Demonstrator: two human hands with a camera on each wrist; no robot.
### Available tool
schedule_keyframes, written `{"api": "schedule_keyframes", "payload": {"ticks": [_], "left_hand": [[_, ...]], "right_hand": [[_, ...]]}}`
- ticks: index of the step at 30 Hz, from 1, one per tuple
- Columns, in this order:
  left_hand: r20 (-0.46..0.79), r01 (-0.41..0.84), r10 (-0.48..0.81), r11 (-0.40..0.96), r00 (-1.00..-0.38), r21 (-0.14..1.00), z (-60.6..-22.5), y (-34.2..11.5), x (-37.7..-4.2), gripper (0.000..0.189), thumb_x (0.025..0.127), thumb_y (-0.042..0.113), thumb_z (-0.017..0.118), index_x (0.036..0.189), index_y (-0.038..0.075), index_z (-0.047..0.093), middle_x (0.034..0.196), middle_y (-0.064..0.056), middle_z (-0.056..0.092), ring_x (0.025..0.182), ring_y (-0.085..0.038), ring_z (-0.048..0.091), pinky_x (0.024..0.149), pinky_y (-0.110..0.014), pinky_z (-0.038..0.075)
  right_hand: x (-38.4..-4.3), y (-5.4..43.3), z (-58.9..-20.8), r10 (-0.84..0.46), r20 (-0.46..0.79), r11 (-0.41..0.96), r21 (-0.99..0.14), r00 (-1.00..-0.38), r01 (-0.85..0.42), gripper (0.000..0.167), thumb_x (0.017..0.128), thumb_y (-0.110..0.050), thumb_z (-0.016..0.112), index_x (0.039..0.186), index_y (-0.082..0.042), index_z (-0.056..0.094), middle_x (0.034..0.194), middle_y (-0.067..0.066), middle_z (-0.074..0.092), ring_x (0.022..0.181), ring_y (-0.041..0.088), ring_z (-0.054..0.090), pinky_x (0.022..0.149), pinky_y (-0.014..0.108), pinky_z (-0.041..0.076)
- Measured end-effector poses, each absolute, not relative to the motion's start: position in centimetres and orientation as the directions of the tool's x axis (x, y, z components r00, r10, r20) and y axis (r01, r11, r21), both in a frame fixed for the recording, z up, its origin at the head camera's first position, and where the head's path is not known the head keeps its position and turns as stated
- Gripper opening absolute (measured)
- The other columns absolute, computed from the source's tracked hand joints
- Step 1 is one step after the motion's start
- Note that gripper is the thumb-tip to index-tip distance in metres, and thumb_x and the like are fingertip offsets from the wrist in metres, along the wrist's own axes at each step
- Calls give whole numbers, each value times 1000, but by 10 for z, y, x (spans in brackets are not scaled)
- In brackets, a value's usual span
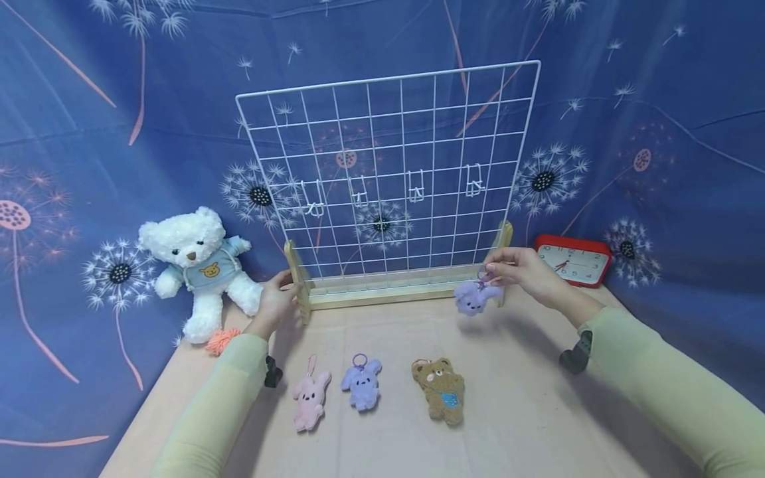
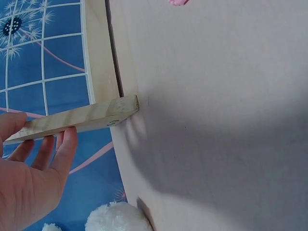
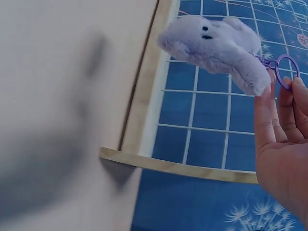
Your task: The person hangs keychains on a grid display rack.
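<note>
In the head view my right hand [image 1: 528, 272] pinches the ring of a purple plush bunny keychain [image 1: 471, 300], which hangs in front of the rack's right end. The right wrist view shows the purple ring [image 3: 287, 60] between thumb and fingers, with the fluffy body [image 3: 211, 45] sideways. My left hand [image 1: 276, 304] grips the left wooden side post [image 1: 296, 282] of a stand; in the left wrist view the thumb lies on one face of the post [image 2: 86, 114], the fingers on the other. This stand carries a white wire grid [image 1: 388, 79] with several white hooks [image 1: 416, 194] across its middle.
On the table lie a pink plush keychain [image 1: 309, 403], another purple one [image 1: 362, 386] and a brown bear one [image 1: 442, 393]. A white teddy bear [image 1: 209, 265] sits left, near an orange pompom [image 1: 222, 341]. A red clock [image 1: 608, 262] stands right; a blue patterned cloth [image 1: 687, 199] hangs behind.
</note>
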State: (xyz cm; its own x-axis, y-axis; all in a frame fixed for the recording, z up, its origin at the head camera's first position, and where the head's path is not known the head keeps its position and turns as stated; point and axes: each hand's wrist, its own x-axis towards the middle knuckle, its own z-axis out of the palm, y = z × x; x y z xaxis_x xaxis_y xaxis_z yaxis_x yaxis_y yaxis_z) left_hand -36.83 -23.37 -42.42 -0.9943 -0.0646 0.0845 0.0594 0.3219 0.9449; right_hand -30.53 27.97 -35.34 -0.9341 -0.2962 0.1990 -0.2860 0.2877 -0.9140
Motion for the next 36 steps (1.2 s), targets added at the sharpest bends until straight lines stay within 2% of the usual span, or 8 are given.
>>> {"api": "schedule_keyframes", "payload": {"ticks": [7, 20, 25, 36], "left_hand": [[81, 50, -78, 337, -994, 940, -423, -233, -367, 53, 105, 11, 57, 153, -1, 40, 146, -28, 47, 130, -41, 52, 102, -44, 52], [89, 56, -81, 339, -993, 939, -421, -234, -368, 52, 105, 10, 57, 153, -1, 41, 146, -28, 49, 128, -40, 53, 100, -40, 55], [90, 56, -84, 342, -992, 938, -422, -234, -368, 52, 104, 9, 57, 152, -1, 42, 146, -27, 49, 128, -38, 54, 99, -38, 55], [93, 56, -84, 366, -992, 929, -423, -233, -367, 52, 105, 11, 58, 153, 0, 42, 147, -26, 49, 130, -39, 53, 104, -43, 51]], "right_hand": [[-312, 275, -327, -244, 252, 325, -889, -936, -324, 32, 101, -7, 64, 119, 18, 57, 103, 14, 71, 90, 9, 71, 80, 28, 61], [-321, 269, -272, -151, 297, 365, -870, -943, -332, 28, 104, -14, 62, 121, 7, 61, 106, 4, 69, 95, 9, 70, 84, 25, 60], [-323, 267, -262, -137, 319, 362, -865, -938, -347, 29, 104, -17, 61, 122, 6, 62, 117, 11, 65, 96, 10, 69, 85, 25, 59], [-329, 260, -245, -51, 400, 344, -853, -915, -393, 26, 103, -18, 61, 118, 3, 65, 110, 6, 65, 91, 8, 69, 80, 20, 59]]}}
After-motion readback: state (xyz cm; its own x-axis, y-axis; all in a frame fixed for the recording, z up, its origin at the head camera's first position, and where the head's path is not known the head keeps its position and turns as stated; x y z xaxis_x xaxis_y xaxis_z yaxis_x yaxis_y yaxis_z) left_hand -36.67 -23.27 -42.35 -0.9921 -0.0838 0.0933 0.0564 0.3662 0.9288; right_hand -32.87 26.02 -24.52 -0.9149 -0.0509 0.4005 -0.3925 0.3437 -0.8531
